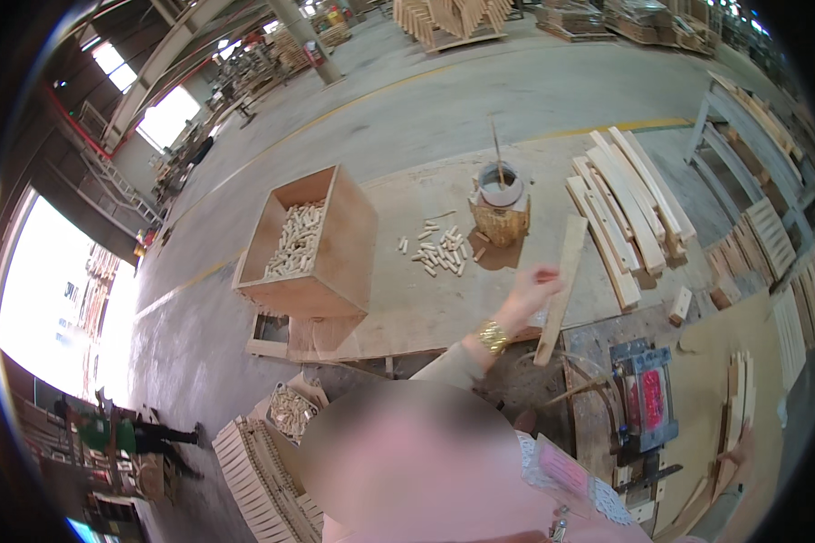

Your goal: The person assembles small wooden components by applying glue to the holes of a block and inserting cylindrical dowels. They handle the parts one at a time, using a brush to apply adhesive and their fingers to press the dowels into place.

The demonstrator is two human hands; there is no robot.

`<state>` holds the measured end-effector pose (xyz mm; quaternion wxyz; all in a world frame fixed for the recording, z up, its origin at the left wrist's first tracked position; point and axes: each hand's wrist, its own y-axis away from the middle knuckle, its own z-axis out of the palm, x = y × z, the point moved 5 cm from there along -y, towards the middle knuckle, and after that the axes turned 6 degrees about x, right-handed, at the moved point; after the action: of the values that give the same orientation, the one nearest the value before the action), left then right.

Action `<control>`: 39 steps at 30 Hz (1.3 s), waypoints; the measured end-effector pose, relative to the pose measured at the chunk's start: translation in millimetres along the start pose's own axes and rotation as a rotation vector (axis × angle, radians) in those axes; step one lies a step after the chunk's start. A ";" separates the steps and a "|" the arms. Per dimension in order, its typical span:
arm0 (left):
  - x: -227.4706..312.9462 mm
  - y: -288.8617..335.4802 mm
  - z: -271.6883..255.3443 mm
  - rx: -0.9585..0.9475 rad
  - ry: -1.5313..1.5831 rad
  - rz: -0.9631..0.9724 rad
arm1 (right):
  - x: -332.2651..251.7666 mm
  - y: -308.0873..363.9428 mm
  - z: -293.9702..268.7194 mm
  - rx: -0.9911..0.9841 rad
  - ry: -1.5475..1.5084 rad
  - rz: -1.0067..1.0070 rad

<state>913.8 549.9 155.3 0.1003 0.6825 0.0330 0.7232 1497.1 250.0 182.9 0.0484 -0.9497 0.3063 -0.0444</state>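
Observation:
My left hand (536,282), with a gold bracelet at its wrist, is above the worktable beside a flat wooden slat (563,288). Its fingers are curled together; whether anything small is pinched in them is too small to make out. The slat's near end juts past the table edge. A loose pile of short wooden dowels (444,250) lies left of that hand. Beyond it stands a glue pot (501,210) with a stick in it. At the far lower right, my right hand (739,455) is closed around light wooden strips (739,398), partly hidden by them.
An open wooden box (349,237) filled with dowels stands on the table's left. Long wooden rails (627,204) lie at the right, near a grey metal rack (743,154). A clamp-like machine with a red part (651,398) sits nearer me. Another person (127,433) is far left.

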 end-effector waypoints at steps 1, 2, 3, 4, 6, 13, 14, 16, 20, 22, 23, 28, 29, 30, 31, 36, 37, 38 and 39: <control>-3.4 -0.1 -30.8 0.058 -0.083 -0.001 | 3.3 -5.3 5.7 -0.028 0.038 0.050; -7.4 0.2 -58.9 0.112 -0.164 -0.004 | 3.3 -13.7 6.3 -0.021 0.049 0.076; -19.5 2.5 -90.6 0.172 -0.216 -0.022 | -8.3 -27.5 3.9 0.002 0.059 0.090; -23.9 5.3 -112.5 0.218 -0.268 -0.040 | -25.3 -37.7 -0.8 0.055 -0.008 0.061; -34.7 17.1 -150.6 0.291 -0.175 -0.108 | -85.9 -64.1 -4.6 0.133 -0.240 -0.067; -47.1 20.3 -210.2 0.360 -0.196 -0.107 | -420.5 -28.9 2.7 -0.089 -0.790 -0.663; -47.4 22.3 -213.1 0.356 -0.286 -0.127 | -446.9 -33.5 13.3 -0.058 -0.717 -0.593; -54.2 30.3 -223.9 0.317 -0.286 -0.147 | -486.3 -55.5 29.2 0.057 -0.643 -0.476; -82.1 48.7 -251.6 0.203 -0.162 -0.118 | -515.5 -110.2 46.1 0.272 -0.388 -0.212; -91.4 60.4 -262.8 0.207 -0.117 -0.187 | -515.2 -123.2 44.6 0.250 -0.282 -0.121; -96.2 65.6 -267.7 0.216 -0.052 -0.230 | -517.7 -125.7 41.3 0.247 -0.227 -0.114; -100.3 74.7 -294.1 0.244 -0.142 -0.201 | -518.7 -124.5 30.5 0.331 -0.071 0.137; -100.5 72.6 -296.8 0.244 -0.163 -0.175 | -514.8 -129.2 28.9 0.359 -0.027 0.096; -96.0 72.7 -296.7 0.257 -0.139 -0.183 | -513.2 -131.0 28.4 0.366 0.004 0.069; -91.4 72.2 -295.7 0.269 -0.115 -0.191 | -510.6 -133.1 27.7 0.373 0.035 0.044; -83.1 55.2 -276.1 0.228 -0.062 -0.198 | -499.3 -139.3 14.7 0.270 -0.121 -0.086; -81.8 48.2 -265.9 0.201 -0.058 -0.194 | -490.9 -140.4 12.2 0.232 -0.229 -0.051; -80.5 41.3 -254.8 0.171 -0.054 -0.190 | -482.3 -140.8 10.3 0.194 -0.335 -0.013; -74.5 33.4 -240.8 0.132 -0.036 -0.194 | -475.1 -139.0 8.0 0.157 -0.357 0.001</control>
<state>674.8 524.7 72.5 0.1252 0.6940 0.1446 0.6941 1194.2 641.2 165.6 0.1757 -0.9356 0.2890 0.1009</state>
